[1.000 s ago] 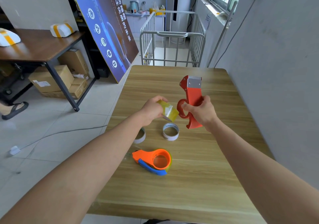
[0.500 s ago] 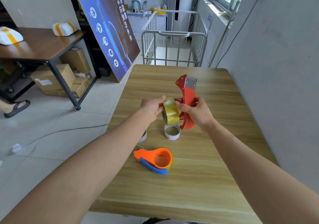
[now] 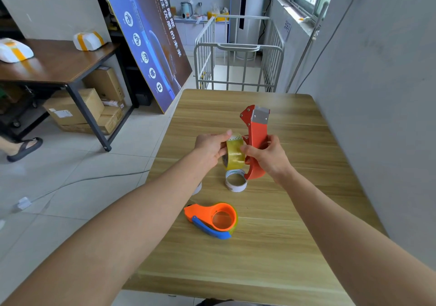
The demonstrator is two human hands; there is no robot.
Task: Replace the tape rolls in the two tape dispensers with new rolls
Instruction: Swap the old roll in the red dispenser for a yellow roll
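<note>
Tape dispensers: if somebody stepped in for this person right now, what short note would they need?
Left hand: grip on the new tape roll, pressed against the red dispenser.
Right hand: holds the red dispenser upright above the table.
Orange dispenser: lying on the table, apparently already loaded.
Empty core: on the table beside it; another is partly hidden by the left arm.
Left: seat the roll and thread the tape.

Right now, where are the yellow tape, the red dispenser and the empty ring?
yellow tape [image 3: 234, 156], head view, outer band.
red dispenser [image 3: 257, 131], head view, its body.
empty ring [image 3: 236, 184], head view, near wall.
</note>
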